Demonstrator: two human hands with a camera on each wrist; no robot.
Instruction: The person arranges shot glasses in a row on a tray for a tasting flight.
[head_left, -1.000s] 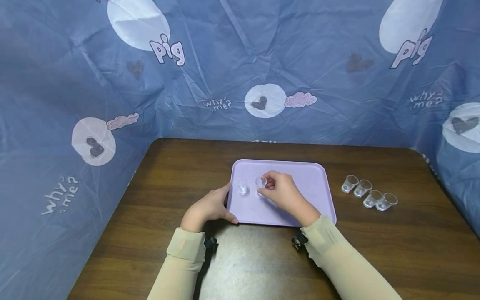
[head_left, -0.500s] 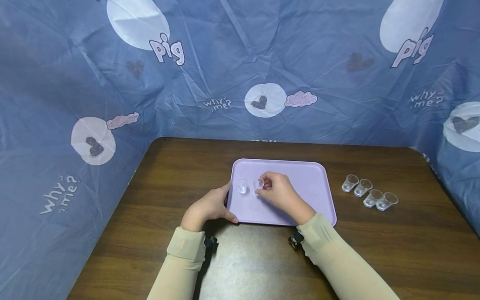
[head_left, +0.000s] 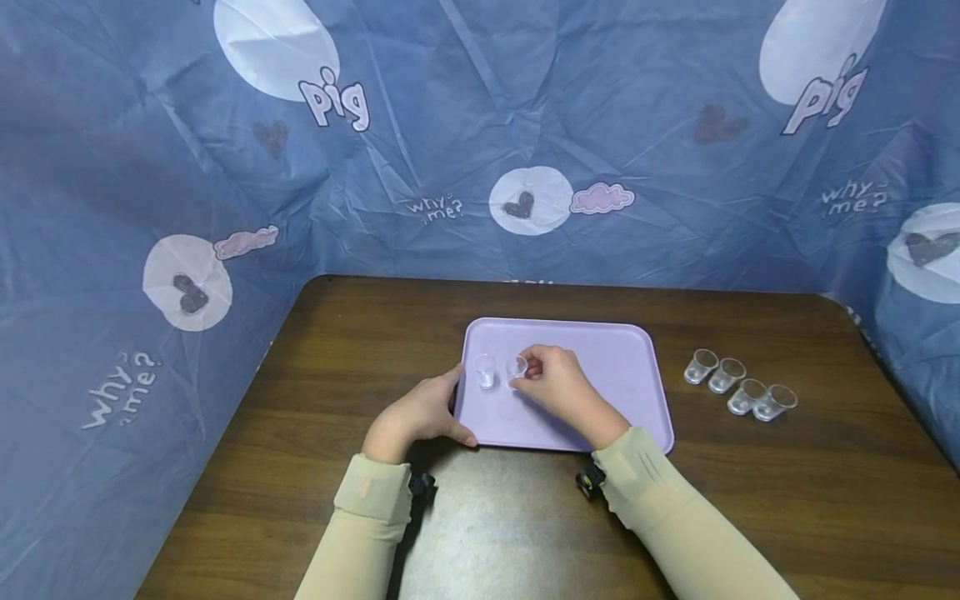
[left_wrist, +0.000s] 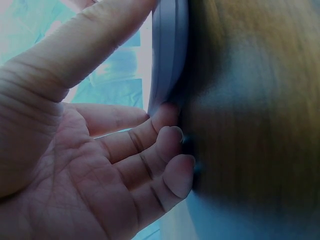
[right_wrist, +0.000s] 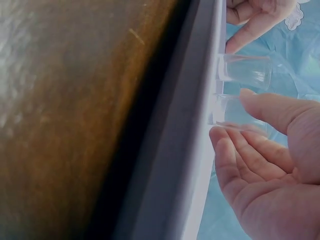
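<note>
Right hand: over the tray's left half, thumb and fingertips pinching a small clear cup. Wrist view shows thumb on one side of the cup wall, fingers curled to the other.
Held cup: upright, base on or just above the tray floor, can't tell which. Looks empty.
Left hand: at the tray's left edge, near the front-left corner. Fingers relaxed, fairly straight, thumb laid along the rim, fingertips touching the tray's side. Bracing it, no wrap around anything.
Second cup: upright on the tray, just left of the held one, close but apart. Sits between the two hands.
Tray: lilac plastic, rounded corners, flat on the table, roughly centred. Right half bare.
Spare cups: four clear ones on the table right of the tray, in a diagonal row, touching or nearly so, tipped on their sides with mouths up and to the right. Well apart from both hands.
Table: dark wood grain, glare patch at the near edge between the arms.
Sleeves: beige, both arms; small black camera mounts at the wrists.
Backdrop: wrinkled blue sheet on three sides, printed with hearts, clouds, "pig", "why me?".
</note>
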